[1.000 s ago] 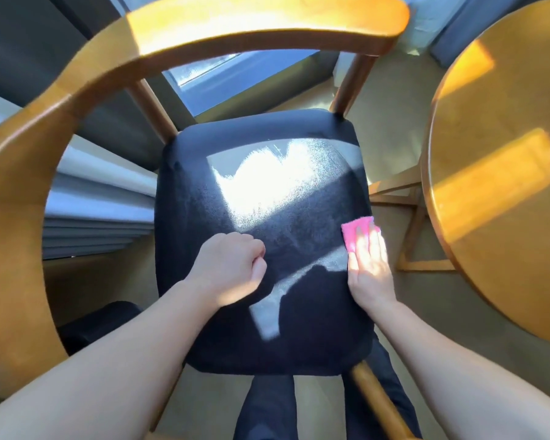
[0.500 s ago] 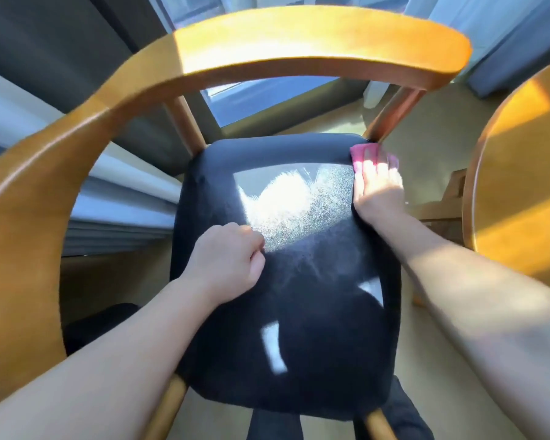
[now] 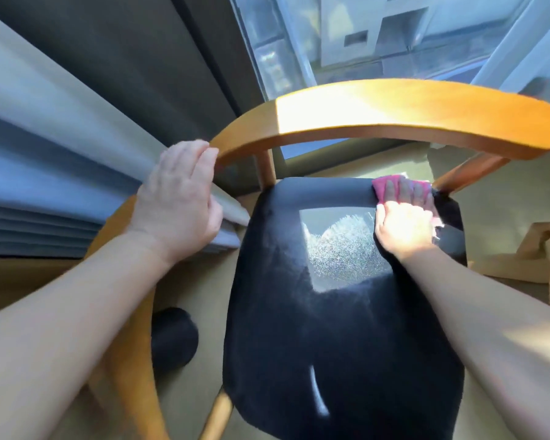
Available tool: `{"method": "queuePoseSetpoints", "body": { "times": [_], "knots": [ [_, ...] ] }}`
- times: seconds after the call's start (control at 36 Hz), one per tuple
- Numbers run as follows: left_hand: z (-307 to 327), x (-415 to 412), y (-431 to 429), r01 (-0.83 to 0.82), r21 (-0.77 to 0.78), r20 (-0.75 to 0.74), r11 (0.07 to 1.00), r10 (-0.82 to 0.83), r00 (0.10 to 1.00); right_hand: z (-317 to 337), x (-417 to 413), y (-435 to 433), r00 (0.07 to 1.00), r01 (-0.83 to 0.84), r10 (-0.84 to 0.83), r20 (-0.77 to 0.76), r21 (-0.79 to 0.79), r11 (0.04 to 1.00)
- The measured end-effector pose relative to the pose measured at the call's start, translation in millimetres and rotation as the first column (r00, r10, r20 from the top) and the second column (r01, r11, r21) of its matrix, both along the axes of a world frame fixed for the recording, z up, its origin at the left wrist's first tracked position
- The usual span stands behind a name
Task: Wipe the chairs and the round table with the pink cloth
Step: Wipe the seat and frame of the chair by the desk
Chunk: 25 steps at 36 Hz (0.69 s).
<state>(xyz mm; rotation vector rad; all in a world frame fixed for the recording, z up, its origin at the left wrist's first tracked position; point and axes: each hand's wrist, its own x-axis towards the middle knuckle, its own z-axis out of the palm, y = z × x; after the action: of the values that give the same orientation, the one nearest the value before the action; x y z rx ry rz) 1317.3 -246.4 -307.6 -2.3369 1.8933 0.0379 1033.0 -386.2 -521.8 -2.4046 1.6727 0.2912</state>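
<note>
A: Chair materials, quick?
B: Wooden chair (image 3: 267, 168) with a curved, glossy honey-coloured back rail (image 3: 410, 115), sunlit on top. Squarish dark navy upholstered seat (image 3: 331, 344), fuzzy nap, rounded edges, one bright sun patch on its far half.
A: Cloth?
B: Small soft pink cloth (image 3: 382, 184) at the seat's far right corner, just beside the slanted right post. Mostly covered, with pink edges showing past the fingertips.
A: Right hand?
B: Right hand (image 3: 404, 225) is palm down on the cloth. Fingers (image 3: 405, 192) are straight and together, pressing it flat to the fabric, nothing pinched. Forearm comes in from the near right.
A: Left?
B: Left hand (image 3: 178, 198) lies on the left sweep of the rail, back of hand up, fingers extended and relaxed along the wood, not clenched. It's blurred, so I can't tell if the thumb hooks under.
A: Background?
B: Pleated grey-blue curtain (image 3: 45, 185) on the left, window glass (image 3: 362, 42) far behind the rail, tan floor (image 3: 191, 281) below.
</note>
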Motion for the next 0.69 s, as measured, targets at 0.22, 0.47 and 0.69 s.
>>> {"method": "queuePoseSetpoints", "body": {
  "times": [0.22,0.47,0.69],
  "knots": [
    [-12.5,9.2,-1.3,-0.123,0.197,0.103,0.973,0.104,0.989,3.0,8.1,4.4,0.999,0.03,-0.031,-0.011,-0.013,0.999],
    [-24.2,5.5,-1.9,-0.098,0.225,0.162,0.969,0.062,0.985,-0.3,93.0,75.1,0.931,-0.318,0.321,0.175,-0.045,0.947],
    [-30.3,7.7,-1.5,-0.098,0.229,0.169,0.968,0.06,0.984,-15.8,166.0,94.4,0.812,-0.475,0.461,0.358,-0.057,0.878]
  ]
}}
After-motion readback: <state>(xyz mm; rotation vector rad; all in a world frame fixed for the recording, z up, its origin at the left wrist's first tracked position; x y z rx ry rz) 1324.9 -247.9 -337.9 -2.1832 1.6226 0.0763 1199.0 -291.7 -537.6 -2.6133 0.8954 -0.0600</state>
